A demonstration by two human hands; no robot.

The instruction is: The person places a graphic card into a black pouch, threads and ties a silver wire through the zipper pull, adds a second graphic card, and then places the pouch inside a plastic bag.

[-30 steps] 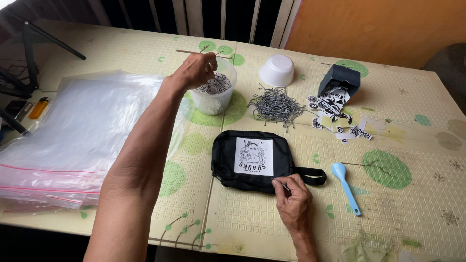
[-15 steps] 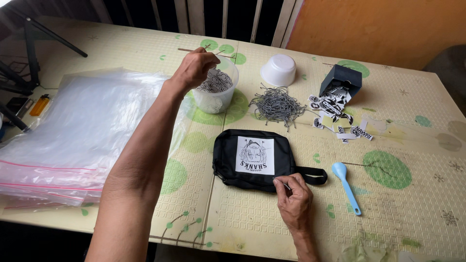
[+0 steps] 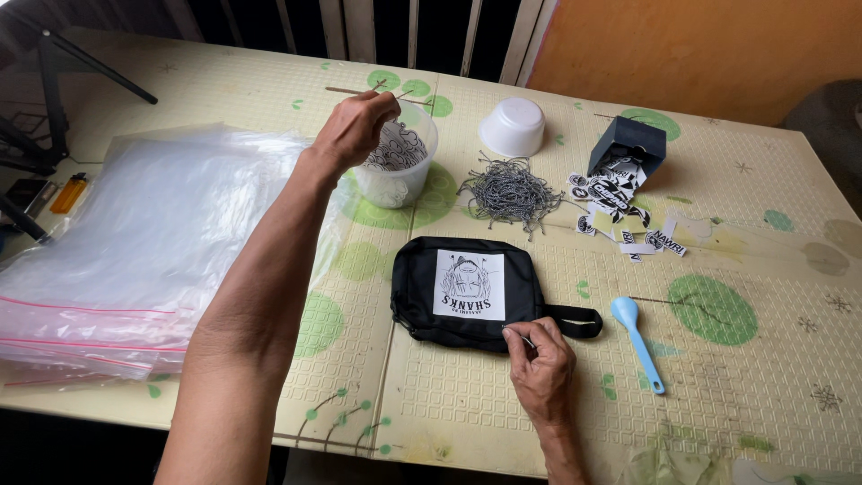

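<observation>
A small black pouch (image 3: 422, 287) with a white printed patch lies on the table in front of me. My right hand (image 3: 539, 364) pinches its near edge by the zipper, fingers closed on it. My left hand (image 3: 355, 126) reaches over a clear plastic cup (image 3: 400, 175) full of small dark pieces, fingers pinched at the cup's rim; what they hold is too small to tell. A loose heap of grey cords (image 3: 510, 190) lies just right of the cup.
A stack of clear zip bags (image 3: 135, 233) covers the left side. A white bowl (image 3: 512, 127) sits upside down at the back. A dark box (image 3: 628, 148) spills black-and-white stickers (image 3: 620, 216). A light blue spoon (image 3: 636, 339) lies right of the pouch. An orange lighter (image 3: 69, 191) is far left.
My left hand has stayed over the cup, shifting only slightly. My right hand keeps its pinch on the pouch's near edge.
</observation>
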